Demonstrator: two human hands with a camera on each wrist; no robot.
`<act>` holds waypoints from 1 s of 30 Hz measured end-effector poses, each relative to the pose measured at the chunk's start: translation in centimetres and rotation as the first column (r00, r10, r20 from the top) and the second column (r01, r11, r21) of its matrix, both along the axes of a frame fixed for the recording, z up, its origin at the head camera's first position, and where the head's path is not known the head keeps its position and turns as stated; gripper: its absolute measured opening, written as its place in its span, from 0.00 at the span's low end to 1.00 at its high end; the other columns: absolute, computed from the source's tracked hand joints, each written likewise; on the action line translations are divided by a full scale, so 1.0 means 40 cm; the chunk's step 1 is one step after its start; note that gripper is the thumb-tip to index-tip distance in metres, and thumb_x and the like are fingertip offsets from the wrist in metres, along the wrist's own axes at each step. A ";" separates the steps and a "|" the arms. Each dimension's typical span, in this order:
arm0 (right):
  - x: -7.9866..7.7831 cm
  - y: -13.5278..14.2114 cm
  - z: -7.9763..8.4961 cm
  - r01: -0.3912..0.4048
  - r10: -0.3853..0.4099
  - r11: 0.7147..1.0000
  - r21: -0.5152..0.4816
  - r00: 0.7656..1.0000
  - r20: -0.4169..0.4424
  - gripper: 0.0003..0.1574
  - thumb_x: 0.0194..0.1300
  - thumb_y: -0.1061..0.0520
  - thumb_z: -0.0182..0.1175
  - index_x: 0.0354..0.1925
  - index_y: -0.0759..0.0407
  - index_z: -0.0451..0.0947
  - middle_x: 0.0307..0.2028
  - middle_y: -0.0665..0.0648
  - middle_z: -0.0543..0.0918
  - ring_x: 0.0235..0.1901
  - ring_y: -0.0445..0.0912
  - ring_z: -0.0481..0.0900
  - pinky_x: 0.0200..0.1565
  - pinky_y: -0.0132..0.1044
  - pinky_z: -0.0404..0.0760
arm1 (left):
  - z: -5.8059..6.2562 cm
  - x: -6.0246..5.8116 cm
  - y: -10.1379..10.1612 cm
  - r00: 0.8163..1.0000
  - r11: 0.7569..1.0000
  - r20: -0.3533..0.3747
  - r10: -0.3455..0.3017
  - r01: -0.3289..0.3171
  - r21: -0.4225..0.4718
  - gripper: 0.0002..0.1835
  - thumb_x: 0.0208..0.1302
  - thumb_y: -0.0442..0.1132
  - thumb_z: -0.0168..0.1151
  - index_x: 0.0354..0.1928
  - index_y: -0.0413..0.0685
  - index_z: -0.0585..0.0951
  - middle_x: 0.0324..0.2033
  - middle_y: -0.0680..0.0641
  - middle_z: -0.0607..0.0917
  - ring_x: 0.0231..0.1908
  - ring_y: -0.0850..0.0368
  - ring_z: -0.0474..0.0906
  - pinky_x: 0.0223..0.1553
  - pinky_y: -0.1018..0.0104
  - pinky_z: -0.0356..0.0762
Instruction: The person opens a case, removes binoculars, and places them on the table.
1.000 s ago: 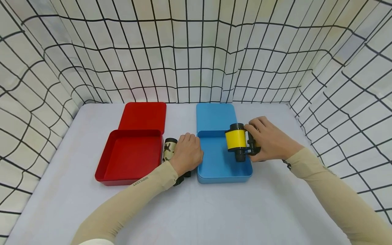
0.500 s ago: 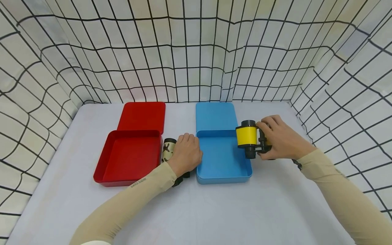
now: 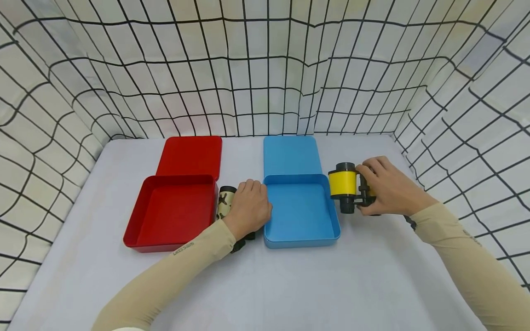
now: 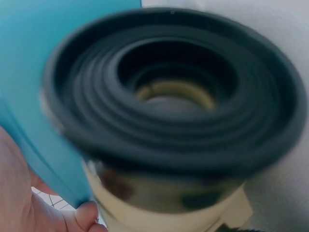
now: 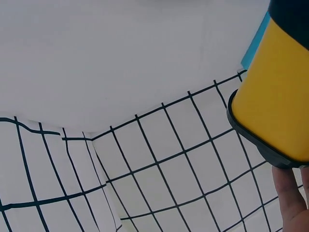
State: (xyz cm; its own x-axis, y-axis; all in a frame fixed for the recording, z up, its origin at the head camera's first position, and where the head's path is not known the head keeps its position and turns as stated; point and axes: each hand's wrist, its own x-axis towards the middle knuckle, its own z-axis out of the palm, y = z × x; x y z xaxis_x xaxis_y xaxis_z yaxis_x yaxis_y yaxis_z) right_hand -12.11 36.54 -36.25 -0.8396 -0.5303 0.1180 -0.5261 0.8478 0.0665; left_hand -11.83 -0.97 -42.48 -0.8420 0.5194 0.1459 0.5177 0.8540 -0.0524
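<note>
My left hand [image 3: 250,208] grips a pair of camouflage binoculars [image 3: 225,202] standing in the gap between the two boxes; the hand hides much of them. A large black rimmed end of these binoculars [image 4: 174,135] fills the left wrist view, with fingertips [image 4: 87,217] beside the barrel. Yellow-and-black binoculars [image 3: 342,184] are in my right hand [image 3: 389,188], just right of the blue box [image 3: 301,242]. Its fingers curl over their far barrel, which is mostly hidden. In the right wrist view, a yellow barrel [image 5: 275,92] shows above two fingertips.
A red box [image 3: 145,246] with its lid [image 3: 192,156] folded back stands at left. The blue box's lid [image 3: 291,155] also lies back. Both boxes have nothing inside. A black grid mesh [image 3: 265,69] over white cloth walls the white table [image 3: 285,289] on three sides.
The right hand has moved right with the yellow binoculars, from over the blue box to just beyond its right edge. The left hand stays on the camouflage pair. The view shifts slightly.
</note>
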 end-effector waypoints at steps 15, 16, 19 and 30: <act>0.000 0.032 -0.043 0.012 -0.014 0.999 0.042 0.998 0.056 0.61 0.39 0.34 0.79 0.65 0.61 0.70 0.57 0.63 0.77 0.58 0.59 0.71 0.60 0.56 0.79 | 0.001 0.003 -0.001 0.998 0.999 -0.058 -0.003 0.005 0.035 0.13 0.71 0.43 0.56 0.34 0.40 0.75 0.29 0.41 0.78 0.36 0.47 0.72 0.39 0.57 0.70; 0.000 0.032 -0.047 0.013 -0.016 0.999 0.047 0.998 0.062 0.61 0.39 0.34 0.79 0.65 0.60 0.71 0.57 0.63 0.77 0.58 0.59 0.72 0.61 0.56 0.79 | 0.001 0.004 -0.001 0.997 0.999 -0.073 -0.004 0.007 0.037 0.12 0.70 0.43 0.56 0.33 0.40 0.75 0.28 0.41 0.78 0.35 0.47 0.72 0.39 0.58 0.70; -0.002 0.033 -0.062 0.014 -0.018 0.998 0.060 0.997 0.076 0.61 0.39 0.33 0.78 0.66 0.59 0.71 0.58 0.63 0.77 0.59 0.59 0.72 0.62 0.56 0.79 | 0.001 0.006 -0.002 0.993 0.999 -0.115 -0.008 0.014 0.044 0.12 0.69 0.42 0.55 0.31 0.41 0.75 0.26 0.42 0.77 0.34 0.48 0.72 0.37 0.59 0.68; 0.000 0.036 -0.090 0.002 -0.009 0.998 0.064 0.994 0.108 0.60 0.38 0.32 0.77 0.65 0.57 0.71 0.58 0.61 0.76 0.59 0.58 0.70 0.62 0.57 0.77 | -0.003 0.006 0.000 0.994 0.999 -0.113 -0.004 0.009 0.042 0.12 0.70 0.42 0.54 0.31 0.41 0.75 0.26 0.42 0.77 0.33 0.48 0.72 0.37 0.59 0.68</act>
